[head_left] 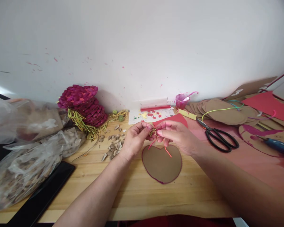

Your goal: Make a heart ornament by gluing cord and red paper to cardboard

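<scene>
Pink-olive cord strands [153,132] pinched by left hand [134,140] and right hand [177,136] above brown heart-shaped cardboard [162,165]; keep pinches close, tension even.

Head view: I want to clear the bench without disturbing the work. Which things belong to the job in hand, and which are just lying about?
In hand: left hand and right hand pinching a thread tassel with its pink cord, over the cardboard heart.
Lying about: scissors, glue gun, loose seeds, pink scaled ornament, star sheet, plastic bags.
</scene>
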### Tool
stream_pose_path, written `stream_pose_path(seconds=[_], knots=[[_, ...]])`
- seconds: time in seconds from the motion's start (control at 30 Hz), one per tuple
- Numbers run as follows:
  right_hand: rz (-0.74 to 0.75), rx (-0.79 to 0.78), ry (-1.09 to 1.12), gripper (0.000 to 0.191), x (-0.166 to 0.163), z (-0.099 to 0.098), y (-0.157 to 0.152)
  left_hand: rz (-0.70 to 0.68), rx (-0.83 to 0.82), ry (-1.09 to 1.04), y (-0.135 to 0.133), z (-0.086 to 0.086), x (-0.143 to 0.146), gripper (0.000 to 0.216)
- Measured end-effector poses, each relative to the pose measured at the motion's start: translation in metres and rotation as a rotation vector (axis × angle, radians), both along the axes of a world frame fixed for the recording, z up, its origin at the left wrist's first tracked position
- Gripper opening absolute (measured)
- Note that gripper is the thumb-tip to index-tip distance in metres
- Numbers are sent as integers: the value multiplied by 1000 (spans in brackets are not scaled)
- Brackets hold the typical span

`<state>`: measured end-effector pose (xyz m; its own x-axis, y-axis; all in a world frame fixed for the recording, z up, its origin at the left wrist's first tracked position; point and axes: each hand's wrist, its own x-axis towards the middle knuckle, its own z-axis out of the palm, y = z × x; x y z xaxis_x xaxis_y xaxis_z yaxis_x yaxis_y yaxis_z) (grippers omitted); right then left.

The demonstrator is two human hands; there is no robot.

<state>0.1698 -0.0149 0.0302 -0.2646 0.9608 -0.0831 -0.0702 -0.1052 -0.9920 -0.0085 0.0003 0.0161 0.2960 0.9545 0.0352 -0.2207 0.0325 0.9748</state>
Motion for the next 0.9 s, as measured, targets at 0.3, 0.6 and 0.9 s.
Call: stream_pose_path(seconds=[0.3, 0.6, 0.9], knots=[[-41, 26, -26, 21, -1, -6, 4, -6, 120, 107, -2, 3, 1, 29], [-52, 21, 60, 16, -1, -8, 5, -31, 46, 37, -1, 0, 1, 27], [-16, -7, 34, 22, 1, -11, 4, -24, 62, 91, -2, 4, 1, 29]])
